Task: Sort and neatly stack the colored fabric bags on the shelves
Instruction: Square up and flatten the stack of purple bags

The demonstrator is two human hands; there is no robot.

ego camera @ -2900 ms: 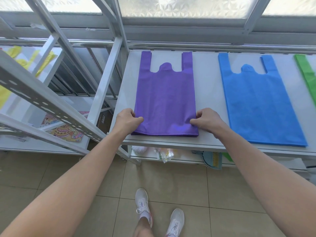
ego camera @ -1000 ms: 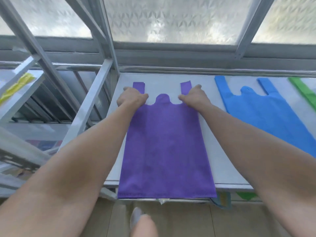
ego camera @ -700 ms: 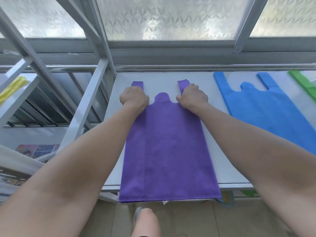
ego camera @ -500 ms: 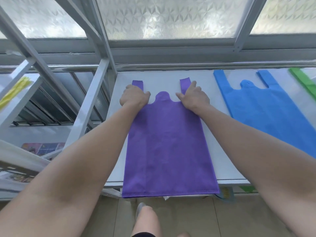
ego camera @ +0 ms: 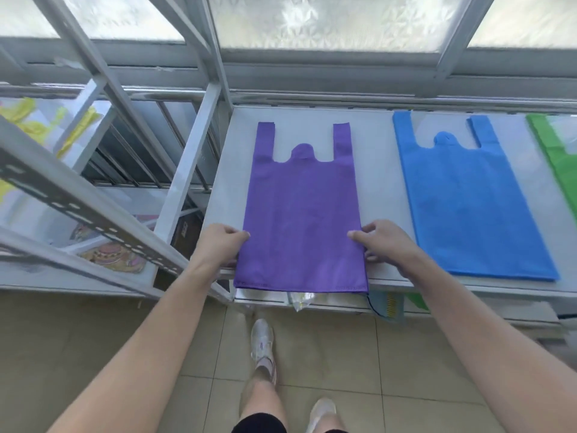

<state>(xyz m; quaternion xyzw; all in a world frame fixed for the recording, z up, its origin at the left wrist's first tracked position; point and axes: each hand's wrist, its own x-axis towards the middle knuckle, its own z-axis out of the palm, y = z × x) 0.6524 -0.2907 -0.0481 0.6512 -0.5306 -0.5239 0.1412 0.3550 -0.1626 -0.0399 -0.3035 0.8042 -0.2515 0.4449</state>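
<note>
On the head camera I see the purple bag (ego camera: pixel 299 214) lying flat on the shelf (ego camera: pixel 381 170), handles at the far side and near hem just over the front edge. The left hand (ego camera: pixel 220 245) pinches its left edge and the right hand (ego camera: pixel 382 242) its right edge, fingers narrow on the fabric. A blue bag (ego camera: pixel 468 198) lies to the right, with a green bag (ego camera: pixel 559 157) beyond it.

Bright diffuse daylight through frosted patterned glass window panes (ego camera: pixel 327 20), overexposed at corners. Shadows faint, soft. Wide-angle bending toward edges. Slight blur overall; grey perforated metal rack beam (ego camera: pixel 78 207) at left softest.
</note>
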